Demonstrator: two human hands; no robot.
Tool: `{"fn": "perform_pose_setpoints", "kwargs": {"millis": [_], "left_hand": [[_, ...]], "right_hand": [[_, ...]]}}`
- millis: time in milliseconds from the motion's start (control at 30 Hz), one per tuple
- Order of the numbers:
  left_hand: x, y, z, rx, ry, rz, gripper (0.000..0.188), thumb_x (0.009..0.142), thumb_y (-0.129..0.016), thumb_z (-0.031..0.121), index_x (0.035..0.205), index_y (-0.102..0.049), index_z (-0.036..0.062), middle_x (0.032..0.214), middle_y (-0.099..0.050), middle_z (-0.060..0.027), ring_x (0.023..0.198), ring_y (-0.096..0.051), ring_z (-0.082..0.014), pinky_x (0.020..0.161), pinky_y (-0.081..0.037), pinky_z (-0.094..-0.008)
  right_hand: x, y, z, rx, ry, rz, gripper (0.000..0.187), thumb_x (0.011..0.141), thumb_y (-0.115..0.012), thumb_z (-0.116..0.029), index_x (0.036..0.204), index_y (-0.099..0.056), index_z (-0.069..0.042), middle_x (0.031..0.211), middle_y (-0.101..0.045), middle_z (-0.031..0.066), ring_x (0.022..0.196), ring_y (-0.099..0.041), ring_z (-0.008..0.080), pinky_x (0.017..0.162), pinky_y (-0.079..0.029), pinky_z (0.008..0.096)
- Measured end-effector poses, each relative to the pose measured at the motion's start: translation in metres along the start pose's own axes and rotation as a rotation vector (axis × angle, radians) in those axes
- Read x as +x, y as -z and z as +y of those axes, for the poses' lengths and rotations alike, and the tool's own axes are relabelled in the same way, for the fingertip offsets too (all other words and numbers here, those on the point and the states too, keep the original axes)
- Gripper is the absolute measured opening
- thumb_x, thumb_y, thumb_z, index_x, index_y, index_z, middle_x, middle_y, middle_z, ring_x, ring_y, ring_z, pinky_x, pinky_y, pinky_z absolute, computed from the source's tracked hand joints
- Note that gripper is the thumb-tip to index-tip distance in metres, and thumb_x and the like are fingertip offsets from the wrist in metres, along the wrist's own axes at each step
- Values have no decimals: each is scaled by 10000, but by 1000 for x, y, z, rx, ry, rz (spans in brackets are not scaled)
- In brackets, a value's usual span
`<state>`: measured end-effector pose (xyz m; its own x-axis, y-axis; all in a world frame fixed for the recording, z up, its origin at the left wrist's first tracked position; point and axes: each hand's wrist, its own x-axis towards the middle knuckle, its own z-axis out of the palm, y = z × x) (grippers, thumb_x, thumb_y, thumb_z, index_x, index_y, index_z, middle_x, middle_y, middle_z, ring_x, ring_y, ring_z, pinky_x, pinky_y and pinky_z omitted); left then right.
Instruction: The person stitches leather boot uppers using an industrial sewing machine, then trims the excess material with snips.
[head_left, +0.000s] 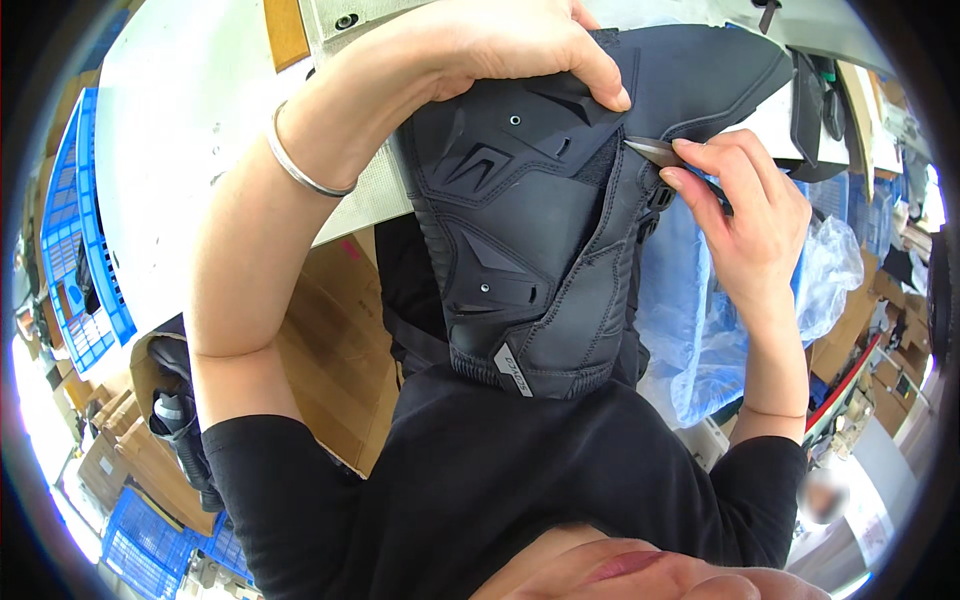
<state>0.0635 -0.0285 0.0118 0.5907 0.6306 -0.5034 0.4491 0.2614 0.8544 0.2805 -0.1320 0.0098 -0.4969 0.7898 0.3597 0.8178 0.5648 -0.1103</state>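
Note:
A black riding boot point(520, 230) with stitched panels, small metal eyelets and a pale label leans from the table edge toward my body. My left hand point(540, 45) lies over its upper part, the thumb pressing on the edge of a raised panel. A loose black flap point(700, 75) spreads out to the right of that thumb. In my right hand point(750, 200), pinched between thumb and fingers, are thread snips point(652, 150). Their pointed metal tip touches the boot's seam, just below my left thumb. The handle is mostly hidden by my fingers.
A white table point(180, 130) extends to the left, with a pale machine base point(350, 20) at the back. Blue plastic crates point(85, 240) stand at the left. Clear blue plastic bags point(700, 320) hang at the right. Below the table edge is a cardboard box point(335, 340).

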Motion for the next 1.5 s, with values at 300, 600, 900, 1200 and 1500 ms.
{"fn": "perform_pose_setpoints", "kwargs": {"millis": [300,600,900,1200,1500], "left_hand": [[-3,2,-2,-20,-39,-16,304,701,-748,171,877,-715,-74,774,-688,-109,659,-618,-156,609,-486,-264],[-5,2,-1,4,-45,0,328,689,-748,185,897,-721,-68,790,-696,-124,674,-629,-168,623,-495,-269],[0,1,-5,8,-36,4,333,697,-745,186,914,-724,-65,796,-700,-127,677,-636,-174,636,-504,-273],[26,-7,-41,187,-315,83,501,678,-777,265,1091,-685,-4,1003,-713,-134,892,-655,-209,822,-518,-326],[-11,-27,-39,465,-448,596,508,780,-655,545,926,-730,64,816,-691,-184,792,-667,-388,713,-536,-457]], "right_hand": [[7,-1,8,44,62,-26,211,702,-786,-168,851,-659,-91,748,-597,14,587,-586,177,522,-446,281],[14,2,29,446,6,-173,218,718,-779,-120,880,-652,-49,779,-621,45,658,-627,204,577,-484,275],[19,5,13,196,47,-143,232,710,-786,-134,880,-654,-48,789,-623,42,655,-628,199,571,-484,276],[-15,7,51,633,-400,-60,226,767,-722,-43,975,-638,-16,937,-600,31,835,-549,111,717,-421,223],[-52,-53,125,711,-670,489,370,944,-508,-70,1309,-473,-19,1040,-526,26,722,-441,65,607,-357,203]]}}
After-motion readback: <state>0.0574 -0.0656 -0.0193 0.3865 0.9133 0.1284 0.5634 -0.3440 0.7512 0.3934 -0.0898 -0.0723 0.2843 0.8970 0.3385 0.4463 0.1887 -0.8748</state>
